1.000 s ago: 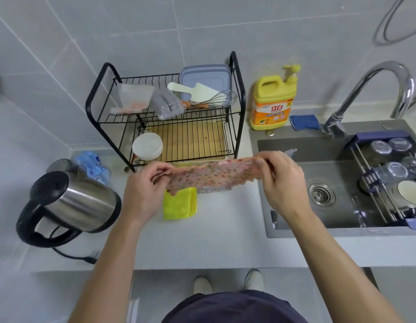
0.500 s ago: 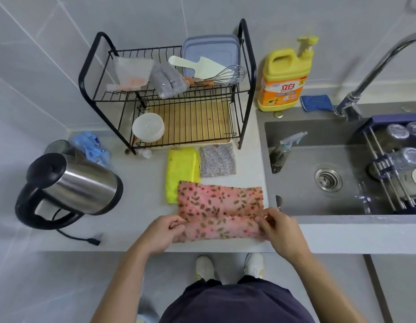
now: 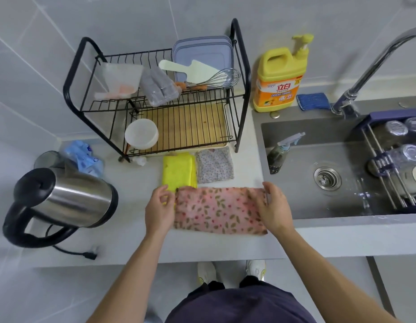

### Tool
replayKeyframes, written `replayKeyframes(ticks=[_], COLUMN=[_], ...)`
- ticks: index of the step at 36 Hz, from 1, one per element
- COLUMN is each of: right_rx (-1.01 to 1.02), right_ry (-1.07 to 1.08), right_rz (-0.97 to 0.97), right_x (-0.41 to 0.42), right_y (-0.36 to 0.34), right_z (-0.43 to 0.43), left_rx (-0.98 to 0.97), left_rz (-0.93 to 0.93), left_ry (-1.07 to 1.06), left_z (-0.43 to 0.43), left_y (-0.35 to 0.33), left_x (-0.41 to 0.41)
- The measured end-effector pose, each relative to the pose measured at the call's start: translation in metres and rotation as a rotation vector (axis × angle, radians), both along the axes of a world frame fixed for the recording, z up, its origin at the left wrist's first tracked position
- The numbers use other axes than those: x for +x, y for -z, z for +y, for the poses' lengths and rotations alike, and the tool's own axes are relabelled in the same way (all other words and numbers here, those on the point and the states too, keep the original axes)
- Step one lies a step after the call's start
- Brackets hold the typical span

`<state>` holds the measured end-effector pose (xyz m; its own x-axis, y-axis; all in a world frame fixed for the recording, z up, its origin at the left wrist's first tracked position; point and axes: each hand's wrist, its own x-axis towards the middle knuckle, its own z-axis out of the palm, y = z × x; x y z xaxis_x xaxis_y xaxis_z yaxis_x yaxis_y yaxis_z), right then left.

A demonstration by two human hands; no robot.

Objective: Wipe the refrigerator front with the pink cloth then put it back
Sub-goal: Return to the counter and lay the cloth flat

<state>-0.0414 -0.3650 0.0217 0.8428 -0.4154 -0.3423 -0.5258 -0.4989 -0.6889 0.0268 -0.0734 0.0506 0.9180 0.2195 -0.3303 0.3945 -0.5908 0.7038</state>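
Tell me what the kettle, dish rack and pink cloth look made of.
Kettle: brushed stainless steel body with streaky highlights, glossy black lid and handle, likely plastic. Dish rack: thin black-coated metal wire, probably. Pink cloth: soft printed fabric, matte, lying limp and folded.

The pink cloth is soft printed fabric, matt, with slight wrinkles. Far of it, the yellow cloth looks plush. The kettle on the left is glossy brushed steel with black plastic trim. The rack is black coated wire. The countertop is smooth, matt grey; the sink is dull grey.
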Motion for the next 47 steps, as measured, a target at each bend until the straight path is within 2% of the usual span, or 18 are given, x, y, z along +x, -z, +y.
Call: replayKeyframes(ticks=[3,8,11,20,25,33,36,40,43,47], right_rx=[-0.016,-0.091,-0.13,-0.095,-0.131,-0.152,-0.067,0.192,0.352,0.537], right_ry=[0.081,0.167,0.138,0.031,0.014,-0.041,0.027,0.229,0.327,0.332], right_rz=[0.048,0.164,0.25,0.324,0.384,0.348,0.343,0.364,0.332,0.289], right_x=[-0.019,-0.056,-0.063,-0.054,-0.055,-0.061,-0.06,-0.057,-0.05,-0.039], right_y=[0.011,0.025,0.025,0.022,0.016,0.016,0.015,0.007,0.001,-0.012], right_z=[0.002,0.01,0.016,-0.002,0.001,0.025,0.028,0.028,0.033,0.048], left_rx=[0.086,0.143,0.142,0.063,0.052,0.068,0.09,0.13,0.094,-0.005], left_rz=[0.111,0.168,0.205,0.345,0.365,0.384,0.297,0.156,0.166,0.16], left_ry=[-0.059,0.02,0.04,0.0,-0.039,-0.018,-0.038,-0.046,0.059,0.18], left_z=[0.005,0.007,0.003,0.008,0.018,0.024,0.02,0.01,0.002,-0.013], left_y=[0.015,0.036,0.039,0.041,0.043,0.044,0.039,0.031,0.027,0.017], left_x=[-0.013,-0.046,-0.055,-0.054,-0.064,-0.072,-0.073,-0.075,-0.076,-0.082])
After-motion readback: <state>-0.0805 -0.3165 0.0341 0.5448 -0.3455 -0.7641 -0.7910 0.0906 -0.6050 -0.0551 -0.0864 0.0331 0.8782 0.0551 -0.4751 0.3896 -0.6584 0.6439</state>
